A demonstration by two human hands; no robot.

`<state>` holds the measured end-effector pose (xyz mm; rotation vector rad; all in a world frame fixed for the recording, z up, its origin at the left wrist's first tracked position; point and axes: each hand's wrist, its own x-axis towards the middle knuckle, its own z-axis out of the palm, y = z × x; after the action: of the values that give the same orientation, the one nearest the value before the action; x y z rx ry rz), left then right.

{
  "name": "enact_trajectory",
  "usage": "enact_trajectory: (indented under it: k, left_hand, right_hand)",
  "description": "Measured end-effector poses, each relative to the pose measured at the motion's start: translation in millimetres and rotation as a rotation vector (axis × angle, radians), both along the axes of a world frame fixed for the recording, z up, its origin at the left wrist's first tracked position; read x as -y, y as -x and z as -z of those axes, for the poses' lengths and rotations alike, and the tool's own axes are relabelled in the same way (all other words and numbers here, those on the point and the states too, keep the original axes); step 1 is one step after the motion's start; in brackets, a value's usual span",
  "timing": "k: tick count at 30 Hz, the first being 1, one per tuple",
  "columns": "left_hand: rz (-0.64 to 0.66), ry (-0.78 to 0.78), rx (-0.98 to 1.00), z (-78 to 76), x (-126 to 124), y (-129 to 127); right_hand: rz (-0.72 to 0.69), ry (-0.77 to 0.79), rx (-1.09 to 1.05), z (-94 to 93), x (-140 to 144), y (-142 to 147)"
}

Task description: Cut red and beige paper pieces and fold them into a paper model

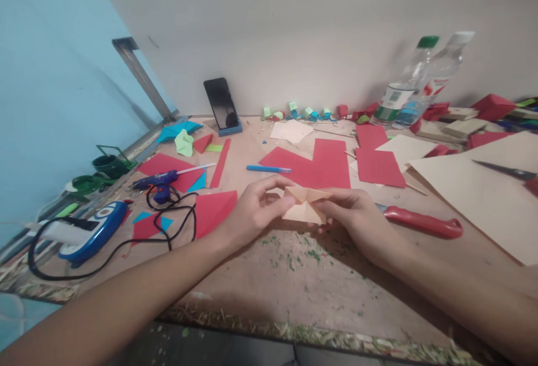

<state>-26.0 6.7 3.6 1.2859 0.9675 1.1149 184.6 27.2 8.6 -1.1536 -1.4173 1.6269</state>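
Note:
A small folded piece of cream paper (306, 213) with crossing creases is held just above the table. My left hand (263, 209) pinches its left side between thumb and fingers. On its right side my right hand (353, 214) grips it, the thumb on top and fingertips partly hidden beneath. Behind the hands lie a blue marker (268, 169) and a cut sheet of red paper (328, 164). A red-handled knife (424, 222) rests beside my right hand, its blade partly hidden by that hand.
A glue gun (162, 181) with a black cord, a blue power strip (94, 234) and red paper pieces lie left. At the back stand a phone (221, 102) and bottles (395, 100). Scissors (504, 170) lie on a cream sheet (474, 198); green shavings (313, 254) are scattered in front.

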Motion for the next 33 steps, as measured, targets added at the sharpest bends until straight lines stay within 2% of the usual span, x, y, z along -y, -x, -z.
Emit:
enact_trajectory:
  k: [4,6,9,16,23,26,30,33]
  left_hand:
    - [-0.03,-0.09,-0.184,-0.1,1,-3]
    - [-0.008,-0.119,-0.213,0.2,0,-3]
    - [0.017,-0.187,-0.195,0.3,-1,-3]
    - [-0.064,-0.25,-0.056,5.6,-4,-3]
    - [-0.083,-0.28,-0.098,6.6,-3,-1]
    - [-0.079,-0.298,-0.137,5.1,-2,-1]
    - [-0.051,-0.304,-0.184,4.0,-2,1]
    - [-0.015,-0.326,-0.191,2.9,-2,4]
  right_hand:
    - [-0.035,-0.122,0.144,-7.0,3,1]
    - [-0.067,-0.156,0.184,-9.4,4,1]
    - [-0.086,-0.094,0.144,-8.9,4,1]
    - [-0.103,0.196,-0.176,5.5,-2,-2]
    - [-0.204,0.189,-0.259,4.7,-5,-4]
    - [-0.202,0.205,-0.238,1.3,-4,-4]
    - [-0.199,0.152,-0.117,-1.0,-2,-2]
    - [-0.151,0.139,-0.086,-0.7,-1,0]
